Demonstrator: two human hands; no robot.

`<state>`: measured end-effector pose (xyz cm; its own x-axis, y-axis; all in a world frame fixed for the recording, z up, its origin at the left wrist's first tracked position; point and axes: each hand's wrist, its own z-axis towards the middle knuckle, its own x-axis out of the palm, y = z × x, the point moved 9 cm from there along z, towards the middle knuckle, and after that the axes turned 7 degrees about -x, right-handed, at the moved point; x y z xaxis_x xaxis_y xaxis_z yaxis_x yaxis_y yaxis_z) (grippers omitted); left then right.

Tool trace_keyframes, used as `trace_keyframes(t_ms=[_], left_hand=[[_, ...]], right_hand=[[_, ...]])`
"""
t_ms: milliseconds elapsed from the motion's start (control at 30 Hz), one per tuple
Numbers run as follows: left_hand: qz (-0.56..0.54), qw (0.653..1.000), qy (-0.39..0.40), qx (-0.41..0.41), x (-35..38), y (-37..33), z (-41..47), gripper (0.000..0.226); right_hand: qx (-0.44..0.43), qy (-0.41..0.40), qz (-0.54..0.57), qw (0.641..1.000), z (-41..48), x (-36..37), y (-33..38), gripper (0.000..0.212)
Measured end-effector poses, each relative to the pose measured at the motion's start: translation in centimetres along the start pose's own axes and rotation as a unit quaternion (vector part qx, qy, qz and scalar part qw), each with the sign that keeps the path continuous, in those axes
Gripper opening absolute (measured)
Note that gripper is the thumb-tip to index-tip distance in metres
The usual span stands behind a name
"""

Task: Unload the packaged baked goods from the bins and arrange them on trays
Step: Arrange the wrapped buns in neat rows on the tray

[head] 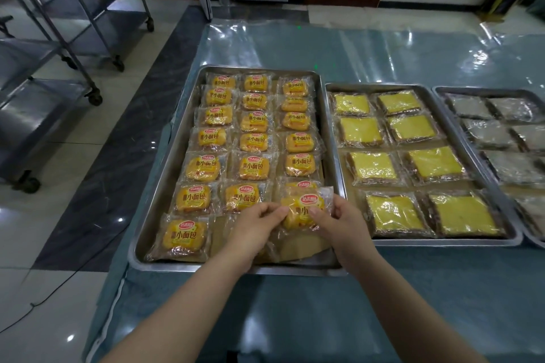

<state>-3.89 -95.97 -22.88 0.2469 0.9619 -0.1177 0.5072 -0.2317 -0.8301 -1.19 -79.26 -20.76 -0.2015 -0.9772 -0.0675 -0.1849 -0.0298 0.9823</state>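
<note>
Both hands, left hand and right hand, pinched a bread packet reading "小面包"; its red logo was illegible.

Food-handling or bakery packing room. Long table under clear plastic sheeting, three steel trays side by side holding rows of wrapped buns and cake slices. Wheeled stainless racks on a glossy tiled floor at left.
</note>
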Motion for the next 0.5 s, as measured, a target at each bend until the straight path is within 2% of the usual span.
trace_keyframes(t_ms=[167,267,333,500], left_hand=[[-0.162,0.983,0.022,-0.08,-0.1,1.2,-0.2,0.02],[-0.238,0.965,0.074,-0.083,0.8,0.6,-0.3,0.025],[-0.204,0.974,0.064,-0.072,0.6,0.4,-0.2,0.022],[-0.103,0.992,-0.059,-0.052,-1.3,1.2,0.4,0.018]], right_hand=[[0.047,-0.018,0.11,0.993,-0.3,-0.5,-0.9,0.017],[0.061,-0.031,0.132,0.989,-0.4,-0.7,-1.8,0.016],[0.047,-0.034,0.101,0.993,-0.5,-0.7,-2.1,0.015],[0.039,-0.065,0.11,0.991,-0.7,-1.2,-3.0,0.009]])
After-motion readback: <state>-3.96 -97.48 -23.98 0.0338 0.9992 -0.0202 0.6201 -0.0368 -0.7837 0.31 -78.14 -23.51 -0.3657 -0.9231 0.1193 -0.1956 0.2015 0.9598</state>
